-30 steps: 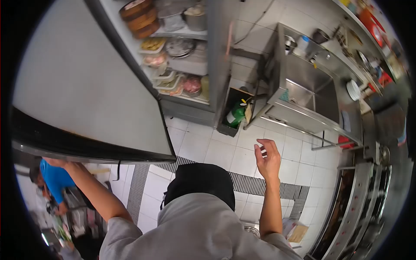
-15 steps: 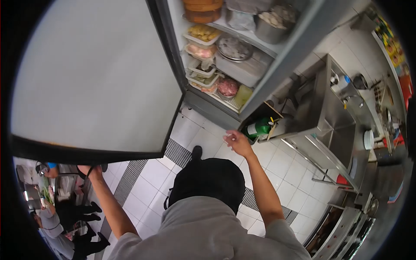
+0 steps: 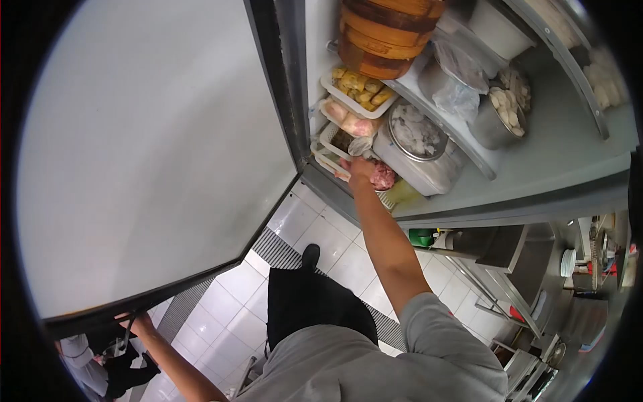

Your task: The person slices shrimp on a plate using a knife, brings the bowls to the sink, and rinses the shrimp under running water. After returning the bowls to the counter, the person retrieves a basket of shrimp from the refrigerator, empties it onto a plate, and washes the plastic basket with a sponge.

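Note:
My left hand (image 3: 138, 324) is at the outer edge of the refrigerator door (image 3: 154, 167), its fingers closed round the dark handle there. My right hand (image 3: 360, 169) reaches into the lower part of the refrigerator, fingers stretched out and partly hard to make out. Close to it are a white basket (image 3: 326, 138) with dark contents and a bowl of raw minced meat (image 3: 383, 175). Above these sit a tray of pale pink meat (image 3: 349, 122) and a tray of yellow pieces (image 3: 365, 88). A metal bowl of greyish food (image 3: 416, 128) rests on a lidded white container (image 3: 422, 164).
Wooden steamers (image 3: 385, 40) stand on the upper shelf, near a metal pot of pale pieces (image 3: 499, 120). A steel sink counter (image 3: 509, 254) and a green container (image 3: 422, 237) are at the right. Another person's dark-clothed legs (image 3: 127, 372) show below the door.
I have moved closer to the refrigerator. My right hand has gone from above the floor into the lower shelf area. My left hand still holds the door, which now sits lower in view.

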### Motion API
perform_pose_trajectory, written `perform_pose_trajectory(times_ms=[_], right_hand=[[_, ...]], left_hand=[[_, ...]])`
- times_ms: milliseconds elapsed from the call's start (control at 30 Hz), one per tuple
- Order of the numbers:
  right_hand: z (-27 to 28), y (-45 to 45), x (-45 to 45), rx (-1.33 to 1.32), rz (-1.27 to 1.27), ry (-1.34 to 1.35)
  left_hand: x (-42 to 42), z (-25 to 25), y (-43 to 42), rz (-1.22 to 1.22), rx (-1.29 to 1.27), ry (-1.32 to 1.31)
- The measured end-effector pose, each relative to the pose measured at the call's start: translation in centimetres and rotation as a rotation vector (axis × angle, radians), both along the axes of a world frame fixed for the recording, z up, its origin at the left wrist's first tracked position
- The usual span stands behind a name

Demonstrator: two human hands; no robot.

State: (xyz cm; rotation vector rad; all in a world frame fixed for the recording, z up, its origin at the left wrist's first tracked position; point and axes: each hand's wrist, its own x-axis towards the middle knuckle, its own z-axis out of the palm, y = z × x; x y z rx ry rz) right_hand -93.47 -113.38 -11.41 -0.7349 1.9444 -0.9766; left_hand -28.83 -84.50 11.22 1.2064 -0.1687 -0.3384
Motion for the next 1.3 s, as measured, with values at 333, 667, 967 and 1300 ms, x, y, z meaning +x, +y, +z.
perform_pose_trajectory(times_ms=[333,667,967,1300], right_hand=[[6.3,19.7,-0.1,-0.203,-0.045,-0.636],[8.7,33.3,-8.9,0.160,0.743,-0.404],[1.8,39.6,-11.3,0.587,0.903,-0.570],[9.5,37.4,5.7,0.304,1.464,-0.331]], left_hand=[[0.9,-2.9,-1.5,-0.261,-0.059,-0.474],[-22.8,2.3,6.6,0.019,0.169,-0.973],[-36.9,-3.7,16.7,-0.849,0.428,-0.256],[-28.9,-8.7,26.7,-0.603,0.676,-0.355]])
